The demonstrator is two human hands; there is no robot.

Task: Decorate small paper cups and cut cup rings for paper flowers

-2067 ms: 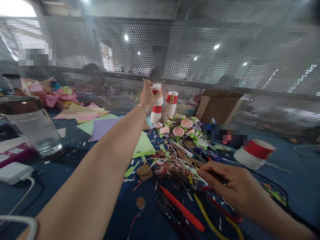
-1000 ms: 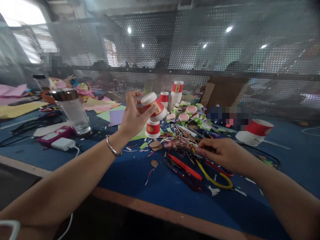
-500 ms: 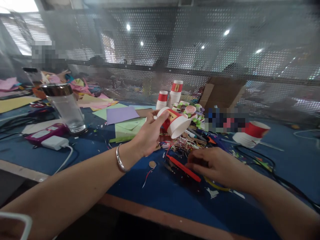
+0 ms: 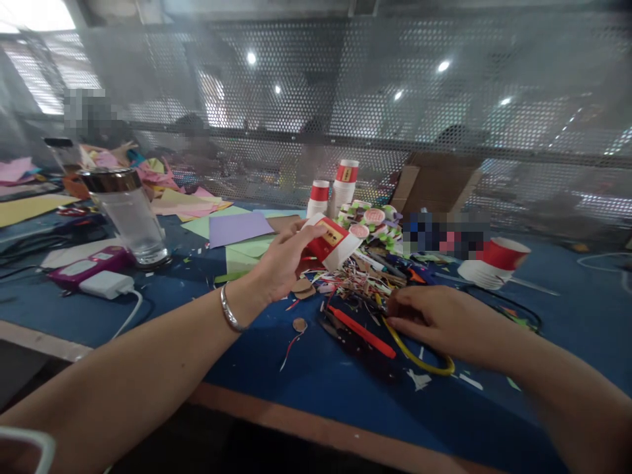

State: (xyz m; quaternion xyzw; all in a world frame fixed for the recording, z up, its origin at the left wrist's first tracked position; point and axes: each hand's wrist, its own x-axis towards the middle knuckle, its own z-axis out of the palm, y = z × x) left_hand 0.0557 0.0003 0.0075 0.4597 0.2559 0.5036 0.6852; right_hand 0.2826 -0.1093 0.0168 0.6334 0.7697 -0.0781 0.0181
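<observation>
In my left hand [image 4: 284, 263], closed round it, is a red and white paper cup [image 4: 332, 245], tilted so its mouth points down to the right. My right hand [image 4: 419, 313] is low over the table at the edge of a pile of scraps and thin wires [image 4: 363, 276]. Its fingers are curled together by a dark piece, and what they grip is hidden. Just left of that hand lies a red pen-like stick [image 4: 363, 331] beside dark pliers-like handles [image 4: 336, 329]. A yellow cord [image 4: 419, 362] curves below the hand. A small disc with thin leads [image 4: 299, 324] sits nearer me.
Stacked paper cups [image 4: 344, 187] stand at the back; another cup stack [image 4: 496, 262] leans at right. On the left are a glass bottle [image 4: 131, 220], a purple box [image 4: 89, 268], a white adapter [image 4: 106, 284] and coloured paper [image 4: 239, 228]. A perforated metal screen [image 4: 296, 85] closes the back.
The cup in my left hand has turned, its mouth now facing less toward me. My right hand has shifted slightly right and up, uncovering more of the yellow cord.
</observation>
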